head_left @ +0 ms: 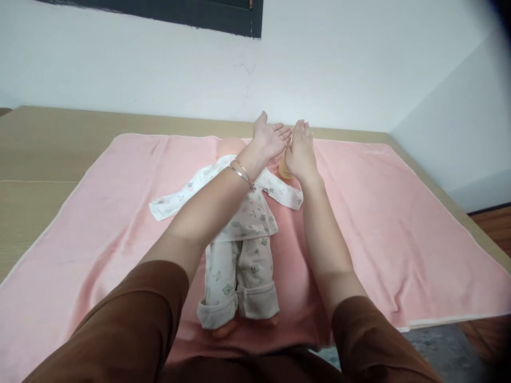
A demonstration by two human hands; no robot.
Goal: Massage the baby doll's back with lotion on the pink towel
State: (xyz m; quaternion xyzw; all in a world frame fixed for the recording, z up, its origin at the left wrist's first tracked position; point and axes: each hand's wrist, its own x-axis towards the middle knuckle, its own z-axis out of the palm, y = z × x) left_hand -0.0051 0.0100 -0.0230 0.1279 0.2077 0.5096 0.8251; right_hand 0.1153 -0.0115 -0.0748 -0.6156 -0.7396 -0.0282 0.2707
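Observation:
My left hand is raised with its palm turned up and fingers spread, holding nothing. A bracelet circles that wrist. Close by on the right, my right hand has its fingers stretched out and its back mostly toward me. Partly hidden behind it stands a yellowish bottle. Under my left forearm lies a baby doll on its back, its face hidden by my arm. It wears a white printed top with sleeves out to both sides, and matching trousers with rolled cuffs.
A pink blanket with some wrinkles is spread beneath the doll. It covers much of a wooden table, which stands against a white wall. A dark frame hangs at the top.

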